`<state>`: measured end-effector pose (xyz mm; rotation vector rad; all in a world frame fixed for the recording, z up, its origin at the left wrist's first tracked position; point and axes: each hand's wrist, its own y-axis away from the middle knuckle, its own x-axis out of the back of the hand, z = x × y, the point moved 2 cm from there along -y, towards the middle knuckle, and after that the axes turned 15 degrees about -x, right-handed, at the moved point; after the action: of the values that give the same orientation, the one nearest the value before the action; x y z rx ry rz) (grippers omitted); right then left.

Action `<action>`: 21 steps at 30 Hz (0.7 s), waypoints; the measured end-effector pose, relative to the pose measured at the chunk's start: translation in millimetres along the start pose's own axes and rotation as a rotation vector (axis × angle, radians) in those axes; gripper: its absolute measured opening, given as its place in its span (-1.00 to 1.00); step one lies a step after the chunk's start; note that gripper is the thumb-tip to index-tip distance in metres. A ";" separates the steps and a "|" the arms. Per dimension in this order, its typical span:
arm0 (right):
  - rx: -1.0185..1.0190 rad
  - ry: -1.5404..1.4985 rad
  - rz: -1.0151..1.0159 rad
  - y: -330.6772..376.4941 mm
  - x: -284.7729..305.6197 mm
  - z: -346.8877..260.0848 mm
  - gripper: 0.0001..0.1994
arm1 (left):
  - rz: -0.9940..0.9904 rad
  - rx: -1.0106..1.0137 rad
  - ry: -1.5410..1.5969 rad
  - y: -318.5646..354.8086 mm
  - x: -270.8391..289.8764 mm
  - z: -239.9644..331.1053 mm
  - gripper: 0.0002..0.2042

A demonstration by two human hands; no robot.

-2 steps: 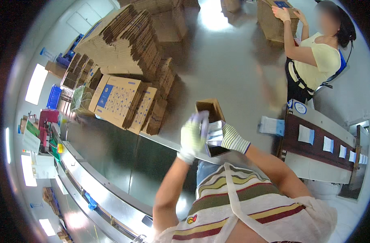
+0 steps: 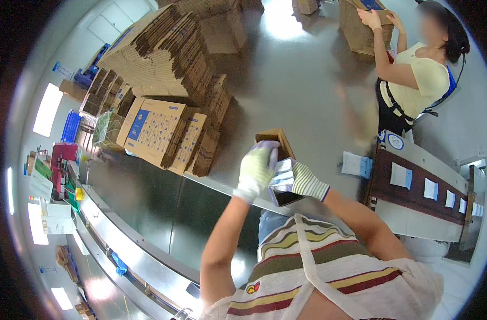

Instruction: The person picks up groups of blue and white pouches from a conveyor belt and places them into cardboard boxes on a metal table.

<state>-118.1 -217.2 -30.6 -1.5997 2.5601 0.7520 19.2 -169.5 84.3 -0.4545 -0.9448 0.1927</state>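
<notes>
Above the open cardboard box (image 2: 289, 199), my right hand (image 2: 309, 182), in a striped knit glove, grips a small stack of white and blue packets (image 2: 282, 174). My left hand (image 2: 257, 166), in a pale glove with purple fingers, is at the left end of the stack. Its fingers curl over toward the packets and the box's far wall. The palm side is hidden, so what those fingers hold does not show. Both hands hide much of the box's inside.
A brown conveyor belt (image 2: 385, 187) at the right carries several white and blue packets. Flattened cartons (image 2: 155, 130) are stacked at the far left, beside a metal counter (image 2: 142, 246). At the far right a co-worker (image 2: 417, 80) handles a carton (image 2: 355, 32).
My left hand, blurred before, is now sharper, and its fingers have come round toward the right. The packets in my right hand have tilted slightly. Packets on the belt have shifted a little left.
</notes>
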 end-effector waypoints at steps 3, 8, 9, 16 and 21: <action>-0.005 0.572 0.163 -8.7 -3.8 5.3 -0.47 | -0.703 0.046 0.077 5.0 -64.8 -78.9 -0.75; 0.274 0.963 0.239 5.2 22.5 25.8 -0.34 | -1.345 -0.094 -0.062 -10.1 -100.5 -83.6 -0.72; 0.319 1.006 0.291 11.5 25.7 34.1 -0.32 | -1.426 -0.028 -0.083 -7.4 -107.0 -84.3 -0.71; 0.504 1.149 0.292 57.5 -12.1 -8.0 -0.45 | -1.293 0.418 0.189 61.2 -164.9 -138.4 -0.57; 0.552 1.468 0.086 67.0 -29.2 13.4 -0.76 | -1.261 0.371 0.319 80.6 -159.9 -153.3 -0.50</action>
<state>-164.5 -163.5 -8.8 -2.1411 2.9516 -1.6362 54.8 -198.9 -146.9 0.4842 -0.7101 -0.8187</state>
